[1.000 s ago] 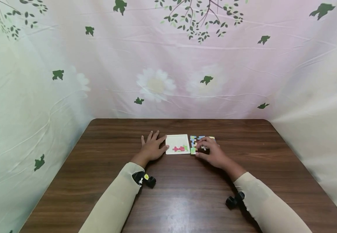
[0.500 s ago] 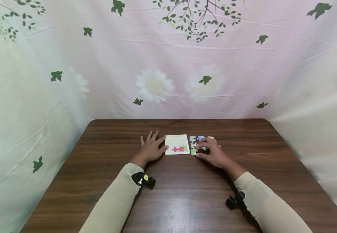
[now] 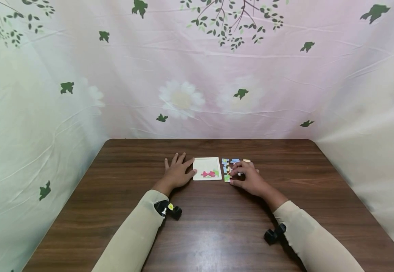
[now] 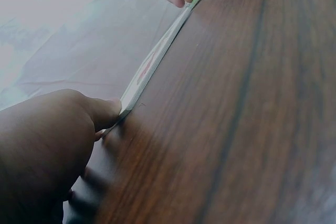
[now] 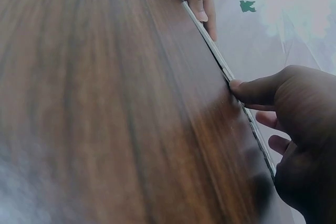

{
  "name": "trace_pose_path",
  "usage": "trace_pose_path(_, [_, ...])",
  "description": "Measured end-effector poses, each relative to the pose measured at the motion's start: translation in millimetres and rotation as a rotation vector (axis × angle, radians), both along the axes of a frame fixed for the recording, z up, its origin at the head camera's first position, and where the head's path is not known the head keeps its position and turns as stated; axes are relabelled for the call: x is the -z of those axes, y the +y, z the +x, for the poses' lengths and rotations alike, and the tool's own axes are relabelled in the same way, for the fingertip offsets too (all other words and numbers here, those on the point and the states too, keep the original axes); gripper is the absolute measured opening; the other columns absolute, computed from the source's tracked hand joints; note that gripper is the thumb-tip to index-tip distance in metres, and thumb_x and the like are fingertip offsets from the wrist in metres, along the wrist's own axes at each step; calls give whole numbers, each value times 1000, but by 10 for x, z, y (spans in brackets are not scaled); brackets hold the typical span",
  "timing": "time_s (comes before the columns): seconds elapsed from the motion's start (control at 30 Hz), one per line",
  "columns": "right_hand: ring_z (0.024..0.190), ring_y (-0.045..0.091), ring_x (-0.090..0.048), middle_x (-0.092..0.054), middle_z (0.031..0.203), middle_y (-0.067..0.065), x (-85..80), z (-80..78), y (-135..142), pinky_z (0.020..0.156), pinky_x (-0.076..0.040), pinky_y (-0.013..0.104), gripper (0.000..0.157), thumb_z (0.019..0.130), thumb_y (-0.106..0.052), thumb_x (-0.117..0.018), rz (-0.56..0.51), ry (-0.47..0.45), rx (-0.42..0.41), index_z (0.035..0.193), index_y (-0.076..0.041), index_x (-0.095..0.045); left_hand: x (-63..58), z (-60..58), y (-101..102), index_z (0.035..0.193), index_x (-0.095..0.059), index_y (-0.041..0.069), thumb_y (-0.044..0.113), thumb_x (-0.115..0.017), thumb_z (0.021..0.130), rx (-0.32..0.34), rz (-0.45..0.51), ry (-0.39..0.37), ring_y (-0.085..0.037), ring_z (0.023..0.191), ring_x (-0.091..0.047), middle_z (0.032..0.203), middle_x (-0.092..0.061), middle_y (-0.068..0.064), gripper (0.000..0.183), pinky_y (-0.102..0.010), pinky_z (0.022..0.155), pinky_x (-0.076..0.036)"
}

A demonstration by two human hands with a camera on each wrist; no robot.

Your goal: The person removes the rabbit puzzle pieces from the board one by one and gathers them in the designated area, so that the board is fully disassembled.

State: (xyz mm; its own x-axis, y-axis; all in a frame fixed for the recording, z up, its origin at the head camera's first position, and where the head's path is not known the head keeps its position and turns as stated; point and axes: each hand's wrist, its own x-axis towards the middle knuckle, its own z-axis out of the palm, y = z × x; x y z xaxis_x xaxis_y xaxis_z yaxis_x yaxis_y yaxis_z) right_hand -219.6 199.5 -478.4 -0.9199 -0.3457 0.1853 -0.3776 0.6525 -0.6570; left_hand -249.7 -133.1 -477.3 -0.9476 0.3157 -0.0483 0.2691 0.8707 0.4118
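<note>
A white square puzzle tray (image 3: 207, 169) lies flat on the table, with pink and green puzzle pieces (image 3: 210, 173) at its lower edge. My left hand (image 3: 176, 175) rests on the table with fingers spread, thumb and index finger touching the tray's left side. Right of the tray lie several loose jigsaw pieces (image 3: 225, 161), blue, yellow and green. Over them my right hand (image 3: 249, 180) bends its fingers, and thumb and fingertips pinch a green puzzle piece (image 3: 227, 178) at the near left. That hand hides part of the group. In the right wrist view the pieces (image 5: 257, 135) show only edge-on.
A dark brown wooden table (image 3: 203, 215) fills the front. Behind and beside it hangs a pale cloth (image 3: 197, 75) printed with flowers, leaves and green birds. Each wrist wears a black camera mount (image 3: 274, 234).
The green puzzle piece under my right fingertips has shifted slightly right and towards me, away from the tray. My left hand and the tray have stayed in place.
</note>
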Motion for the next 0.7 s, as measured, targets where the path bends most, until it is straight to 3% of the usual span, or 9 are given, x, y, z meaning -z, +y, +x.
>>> trace_pose_path(0.2, [136, 43, -42, -64, 129, 11, 9, -2, 2, 107, -25, 75, 9, 92, -14, -89, -1, 10, -6, 97, -15, -83, 10, -3, 2, 172, -38, 32, 58, -50, 112, -1, -1, -5, -42, 173, -5, 185, -19, -13, 66, -79, 131, 5])
trace_pose_path(0.47, [131, 39, -44, -66, 128, 10, 15, 3, -1, 102, -27, 63, 10, 91, -11, -90, 1, 20, 3, 96, -16, -83, 41, -18, -6, 172, -37, 33, 58, -49, 113, -2, -3, -6, -41, 173, -4, 185, -18, -12, 66, -79, 131, 5])
trace_pose_path(0.7, [132, 40, -45, -67, 128, 10, 3, -1, -15, 105, -28, 70, 9, 91, -13, -90, -1, 20, 5, 98, -16, -84, 40, -26, -1, 172, -37, 33, 59, -49, 113, -4, -6, -7, -41, 173, -4, 185, -17, -12, 66, -79, 131, 6])
